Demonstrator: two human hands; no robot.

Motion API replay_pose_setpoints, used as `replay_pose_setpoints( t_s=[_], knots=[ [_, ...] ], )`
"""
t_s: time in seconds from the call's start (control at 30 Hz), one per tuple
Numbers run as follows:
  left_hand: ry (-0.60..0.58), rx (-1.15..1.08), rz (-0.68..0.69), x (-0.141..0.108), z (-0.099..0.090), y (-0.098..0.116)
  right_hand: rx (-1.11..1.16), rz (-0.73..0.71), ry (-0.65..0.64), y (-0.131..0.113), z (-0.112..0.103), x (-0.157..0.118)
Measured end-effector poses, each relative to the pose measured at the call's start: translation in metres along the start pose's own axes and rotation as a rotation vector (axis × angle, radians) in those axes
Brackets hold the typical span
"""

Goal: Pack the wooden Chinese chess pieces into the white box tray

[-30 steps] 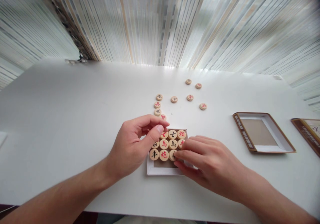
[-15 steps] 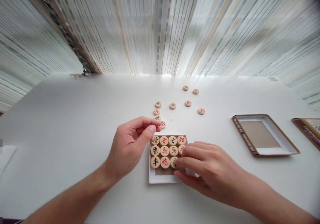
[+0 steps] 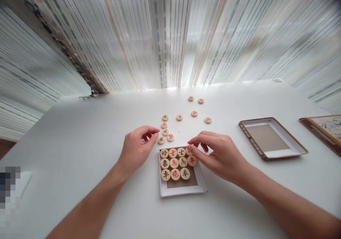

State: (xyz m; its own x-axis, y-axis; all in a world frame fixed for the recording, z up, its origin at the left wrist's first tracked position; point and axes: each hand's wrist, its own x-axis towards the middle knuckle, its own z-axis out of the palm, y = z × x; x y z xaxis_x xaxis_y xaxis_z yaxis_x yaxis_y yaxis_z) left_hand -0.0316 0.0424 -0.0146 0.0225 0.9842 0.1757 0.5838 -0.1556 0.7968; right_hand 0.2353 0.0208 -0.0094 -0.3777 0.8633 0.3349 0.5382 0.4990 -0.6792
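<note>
A shallow white box [image 3: 183,193] with a brown bottom holds three rows of round wooden Chinese chess pieces, marked in red or black. The last row has three, ending in a black-marked piece [image 3: 185,174]. My left hand [image 3: 140,145] hovers left of the box, thumb and forefinger slightly apart with nothing seen between them. Close by its fingertips lies a loose black-marked piece [image 3: 161,140], beside a red-marked piece [image 3: 170,137]. My right hand [image 3: 217,152] is over the box's upper right corner, fingertips parted and partly covering a red-marked piece [image 3: 189,150].
More loose pieces lie behind the box, among them a black-marked one [image 3: 179,118] and a red-marked one [image 3: 208,120]. To the right rest a brown-edged open box part [image 3: 266,137] and a printed lid [image 3: 326,129]. Striped curtains [image 3: 160,36] hang along the table's [image 3: 80,139] far edge.
My right hand has moved up off the last row's black-marked piece to the box's top right corner. My left hand has drawn left, and a black-marked piece now shows beside its fingertips.
</note>
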Motion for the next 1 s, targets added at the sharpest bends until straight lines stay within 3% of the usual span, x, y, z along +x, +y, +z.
replay_pose_setpoints(
  t_s=[0.13, 0.4, 0.67, 0.83, 1.0],
  knots=[
    [-0.018, 0.035, 0.011, 0.001, 0.003, -0.003, -0.033, 0.157, -0.1, 0.004, 0.004, 0.018],
    [-0.001, 0.063, 0.031, 0.003, 0.001, -0.007, -0.101, 0.2, -0.236, 0.0, 0.018, 0.065],
    [0.017, 0.075, 0.072, 0.001, 0.0, -0.006, -0.314, 0.285, -0.217, -0.006, 0.046, 0.107],
    [0.014, 0.076, 0.097, 0.0, 0.0, -0.004, -0.414, 0.313, -0.198, -0.011, 0.058, 0.116],
    [0.02, 0.07, 0.111, 0.001, -0.001, -0.004, -0.353, 0.31, -0.161, -0.014, 0.059, 0.119]
  ],
)
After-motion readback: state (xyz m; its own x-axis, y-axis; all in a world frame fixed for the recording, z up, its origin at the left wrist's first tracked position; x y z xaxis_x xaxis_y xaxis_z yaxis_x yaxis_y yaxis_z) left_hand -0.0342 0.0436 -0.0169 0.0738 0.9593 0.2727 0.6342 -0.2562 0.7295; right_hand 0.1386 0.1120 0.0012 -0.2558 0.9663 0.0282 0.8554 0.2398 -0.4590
